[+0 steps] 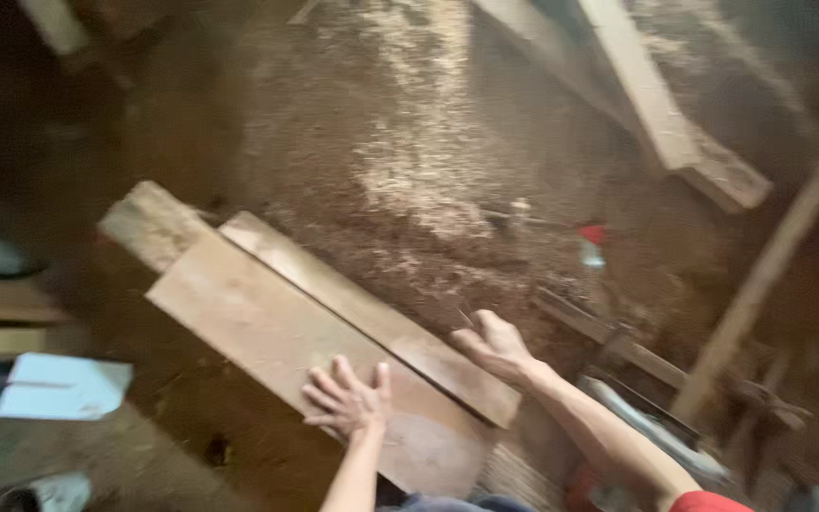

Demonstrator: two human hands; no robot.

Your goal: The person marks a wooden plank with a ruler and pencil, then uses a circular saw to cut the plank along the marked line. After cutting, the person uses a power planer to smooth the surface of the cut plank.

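Below the head camera, two wooden planks lie side by side on a sawdust-covered floor. Left hand rests flat on the wide plank, fingers spread apart, gripping nothing. Right hand sits at the far edge of the narrow plank, fingers loosely extended; contact cannot be confirmed due to blur. Further timber lies well apart, upper right

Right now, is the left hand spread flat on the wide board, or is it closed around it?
Spread flat. The left hand lies palm down on the wide board, fingers apart, gripping nothing.
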